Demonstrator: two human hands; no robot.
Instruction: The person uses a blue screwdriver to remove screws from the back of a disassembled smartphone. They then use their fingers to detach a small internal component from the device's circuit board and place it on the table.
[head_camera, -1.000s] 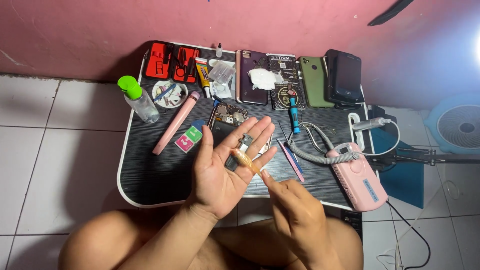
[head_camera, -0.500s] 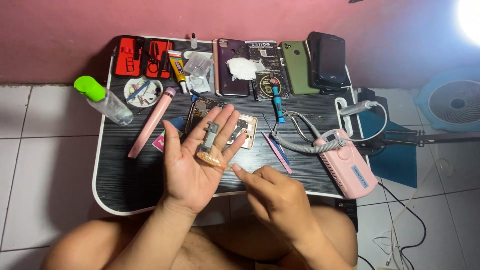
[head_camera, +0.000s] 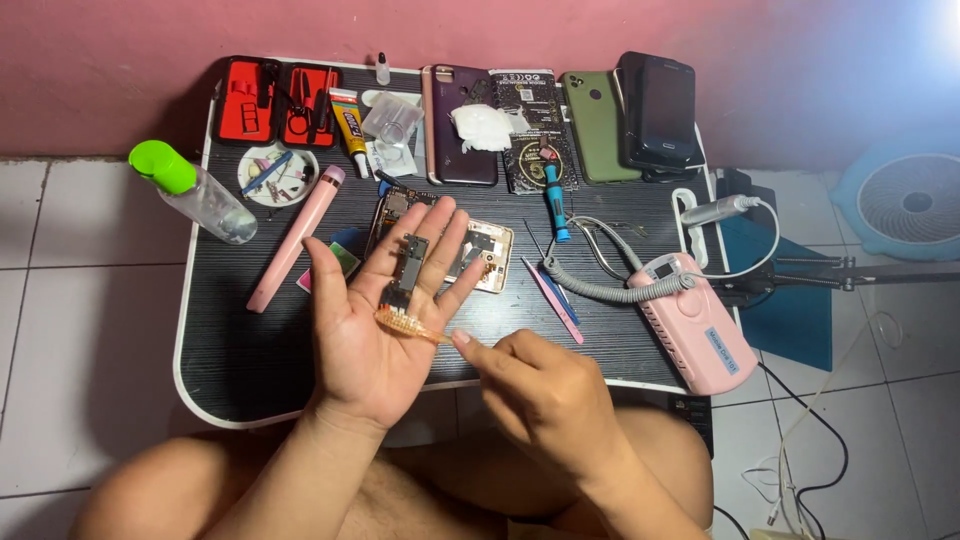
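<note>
A small dark circuit part is laid on the spread, flat fingers of the left hand, palm up, nothing gripped. A small brush is pinched in the closed fingers of the right hand, bristles touching the left palm just below the part. Cleaning is judged underway, not finished. Behind the hands, an opened phone lies unassembled on the black table, with a pink tool and spray bottle to the left.
</note>
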